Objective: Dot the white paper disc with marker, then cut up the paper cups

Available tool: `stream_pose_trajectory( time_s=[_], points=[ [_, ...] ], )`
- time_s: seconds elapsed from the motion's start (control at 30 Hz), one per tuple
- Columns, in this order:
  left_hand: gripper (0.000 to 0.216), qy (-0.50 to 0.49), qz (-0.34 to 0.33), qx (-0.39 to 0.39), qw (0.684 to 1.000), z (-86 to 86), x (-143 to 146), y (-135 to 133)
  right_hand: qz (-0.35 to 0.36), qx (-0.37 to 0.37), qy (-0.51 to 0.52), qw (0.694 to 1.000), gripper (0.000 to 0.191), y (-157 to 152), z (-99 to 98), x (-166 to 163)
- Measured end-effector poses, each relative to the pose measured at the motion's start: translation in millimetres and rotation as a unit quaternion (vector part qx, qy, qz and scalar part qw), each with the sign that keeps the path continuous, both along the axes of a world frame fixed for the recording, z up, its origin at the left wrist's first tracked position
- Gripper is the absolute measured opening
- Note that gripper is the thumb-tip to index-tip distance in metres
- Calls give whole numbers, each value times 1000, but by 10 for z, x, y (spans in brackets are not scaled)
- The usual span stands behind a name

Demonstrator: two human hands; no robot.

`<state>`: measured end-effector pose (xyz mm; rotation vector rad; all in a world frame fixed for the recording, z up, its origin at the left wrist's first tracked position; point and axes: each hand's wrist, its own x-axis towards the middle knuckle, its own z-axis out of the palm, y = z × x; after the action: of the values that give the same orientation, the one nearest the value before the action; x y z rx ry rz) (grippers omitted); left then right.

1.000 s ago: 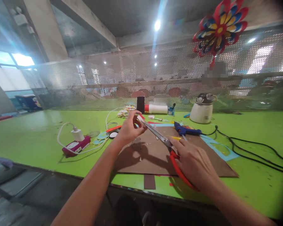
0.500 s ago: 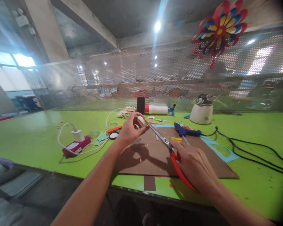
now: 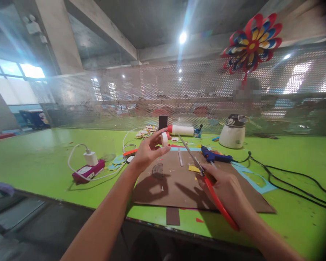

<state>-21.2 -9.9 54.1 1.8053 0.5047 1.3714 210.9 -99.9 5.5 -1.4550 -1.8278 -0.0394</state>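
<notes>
My left hand pinches a small white ring, apparently a paper strip curled round, with a bit of red at its far edge. Scissors with red handles are gripped in my right hand, their long blades pointing up and away, apart from the ring. Beneath both hands lies a brown board. On it rest a clear protractor, a pale narrow stick and a yellow scrap. A blue glue gun lies just beyond my right hand.
On the green table, a purple power strip holds a white plug. Black cable loops at right beside light-blue paper. A white kettle-like container, phone and white roll stand farther back, before a perforated screen.
The scissors have drawn back from the white ring, and my right hand has shifted slightly right and nearer. My left hand still holds the ring, now turned more upright.
</notes>
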Motion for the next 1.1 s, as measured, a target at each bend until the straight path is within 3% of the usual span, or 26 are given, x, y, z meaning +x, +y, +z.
stream_pose_trajectory(
  time_s=[0.2, 0.43, 0.63, 0.77, 0.93, 1.1],
  points=[
    [58, -23, -105, -23, 994, 42, 1, -88, 79, -3, 22, 997, 22, -58, 61, -52],
    [46, -59, -110, -41, 991, 62, -13, -111, 95, 36, 54, 993, 27, -20, 17, -40],
    [43, -84, -124, -52, 987, 69, -19, -113, 86, 24, 67, 994, 30, 5, -43, -47],
    [50, -107, -96, -42, 989, 52, -19, -60, 101, 49, 39, 993, 26, -47, 16, -56],
    [71, -104, -9, -46, 993, 5, 0, 48, 84, 44, -28, 995, 28, -104, 22, -78],
    [66, -82, 48, 0, 995, -53, 58, 133, 33, 47, -104, 993, 39, -86, -45, -95]
  ],
)
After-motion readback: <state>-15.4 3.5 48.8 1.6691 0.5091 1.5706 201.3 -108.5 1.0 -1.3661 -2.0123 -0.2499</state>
